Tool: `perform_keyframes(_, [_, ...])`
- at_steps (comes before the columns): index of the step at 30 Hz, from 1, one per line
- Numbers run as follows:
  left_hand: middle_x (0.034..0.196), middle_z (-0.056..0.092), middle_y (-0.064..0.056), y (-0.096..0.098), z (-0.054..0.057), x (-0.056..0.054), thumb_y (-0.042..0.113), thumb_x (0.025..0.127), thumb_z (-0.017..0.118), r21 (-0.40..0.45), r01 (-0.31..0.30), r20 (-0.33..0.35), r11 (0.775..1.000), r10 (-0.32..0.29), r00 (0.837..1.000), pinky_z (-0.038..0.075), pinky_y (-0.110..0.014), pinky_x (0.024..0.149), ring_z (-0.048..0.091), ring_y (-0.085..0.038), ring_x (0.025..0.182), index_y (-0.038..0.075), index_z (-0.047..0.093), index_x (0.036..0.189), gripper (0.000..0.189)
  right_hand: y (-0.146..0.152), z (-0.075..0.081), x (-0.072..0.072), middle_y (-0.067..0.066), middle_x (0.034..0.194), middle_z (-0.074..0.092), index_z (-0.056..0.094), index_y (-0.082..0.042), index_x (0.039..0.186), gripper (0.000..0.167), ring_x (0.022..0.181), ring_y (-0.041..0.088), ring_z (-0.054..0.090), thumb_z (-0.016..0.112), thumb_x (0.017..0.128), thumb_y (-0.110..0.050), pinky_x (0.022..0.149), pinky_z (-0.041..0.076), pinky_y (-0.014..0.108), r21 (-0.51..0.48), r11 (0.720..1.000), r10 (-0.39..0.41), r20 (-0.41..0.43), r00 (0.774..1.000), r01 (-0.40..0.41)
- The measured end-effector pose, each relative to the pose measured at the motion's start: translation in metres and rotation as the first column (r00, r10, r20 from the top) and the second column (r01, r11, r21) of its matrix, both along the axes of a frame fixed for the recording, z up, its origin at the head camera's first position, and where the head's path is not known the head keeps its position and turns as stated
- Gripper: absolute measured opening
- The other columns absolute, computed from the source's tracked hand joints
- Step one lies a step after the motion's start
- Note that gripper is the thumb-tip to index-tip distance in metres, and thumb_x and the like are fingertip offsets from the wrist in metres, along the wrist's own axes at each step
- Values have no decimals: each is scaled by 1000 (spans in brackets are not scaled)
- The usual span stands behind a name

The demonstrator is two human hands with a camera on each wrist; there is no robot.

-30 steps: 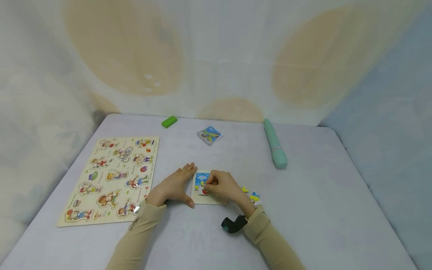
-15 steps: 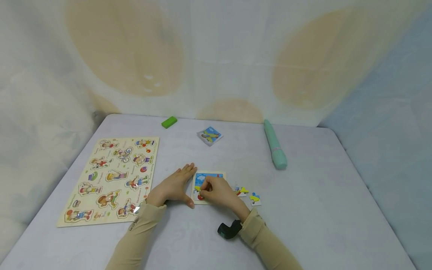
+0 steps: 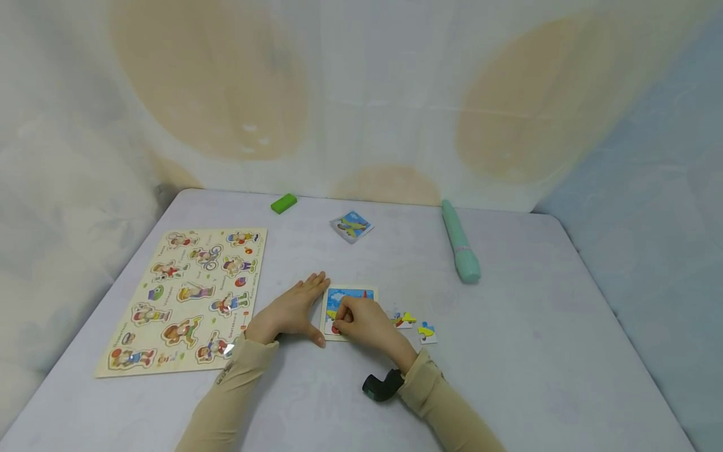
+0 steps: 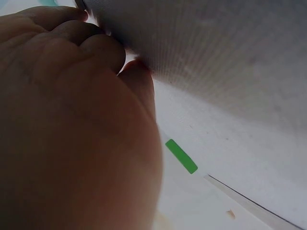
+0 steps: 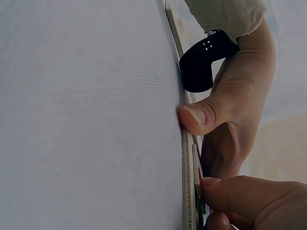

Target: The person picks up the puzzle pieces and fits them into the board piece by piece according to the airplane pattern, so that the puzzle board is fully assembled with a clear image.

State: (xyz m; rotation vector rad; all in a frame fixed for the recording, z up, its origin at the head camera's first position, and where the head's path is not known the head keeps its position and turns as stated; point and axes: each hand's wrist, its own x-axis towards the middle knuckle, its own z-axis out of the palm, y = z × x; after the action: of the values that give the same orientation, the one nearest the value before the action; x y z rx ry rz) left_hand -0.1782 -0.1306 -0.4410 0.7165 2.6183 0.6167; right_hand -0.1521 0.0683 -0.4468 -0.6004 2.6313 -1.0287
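My left hand lies with fingers spread along the left side of a small wooden puzzle board, its thumb at the board's edge in the right wrist view. My right hand pinches a puzzle piece between thumb and finger, low over the board's lower left part. The piece sits slightly tilted above the board in the right wrist view. Blue sky with a cloud shows in the board's upper part; the right hand hides much of the rest. Two loose pieces, one partly covered and one yellow-and-blue, lie right of it.
A large wooden picture puzzle lies at the left. Farther back are a green block, a square airplane picture and a mint-green microphone-shaped object. A black wrist camera hangs off the right wrist.
My right hand has shifted slightly left and nearer with the puzzle piece, toward the board's lower left corner. The loose pieces at the right show more fully. The left hand stays put.
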Motion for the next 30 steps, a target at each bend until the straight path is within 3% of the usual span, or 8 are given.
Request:
perform_keyframes(6, [162, 14, -19, 1, 2, 0, 42, 57, 91, -8, -1, 4, 1000, 1, 1000, 14, -51, 124, 12, -35, 151, -1, 23, 152, 124, -1, -1, -1, -7, 67, 53, 64, -13, 88, 9, 58, 4, 46, 71, 87, -19, 50, 36, 15, 7, 1000, -13, -7, 1000, 13])
perform_keyframes(11, [161, 15, -20, 1, 4, -1, 43, 58, 90, -17, 0, -5, 1000, 0, 1000, 15, -51, 123, 13, -36, 150, -2, 24, 152, 123, -4, -1, -1, -6, 65, 52, 66, -11, 101, 19, 54, 4, 43, 73, 86, -19, 48, 32, 16, 8, 999, -47, -26, 999, 47])
perform_keyframes(17, [161, 16, -20, -1, 5, 0, 41, 58, 91, -10, -3, -11, 1000, 3, 1000, 15, -52, 123, 14, -37, 150, -3, 24, 151, 123, -2, -1, -3, -6, 66, 55, 65, -11, 103, 21, 54, 3, 45, 72, 86, -20, 49, 34, 15, -35, 999, -30, -8, 1000, 29])
perform_keyframes(23, [161, 15, -20, 0, 2, 0, 42, 58, 90, 0, 0, 3, 1000, 0, 1000, 14, -51, 124, 12, -36, 150, -2, 24, 152, 123, 20, 6, -13, 2, 83, 64, 66, -7, 106, 19, 68, 9, 52, 68, 89, -17, 59, 43, 15, -181, 983, -26, 88, 996, 42])
perform_keyframes(30, [163, 14, -16, 2, 1, -1, 40, 58, 91, -20, -11, 20, 1000, 11, 1000, 13, -48, 125, 10, -33, 151, 2, 24, 153, 123, 64, 16, -19, 5, 97, 67, 66, -9, 110, 22, 79, 12, 58, 66, 91, -19, 66, 49, 22, -156, 977, -130, 97, 987, 144])
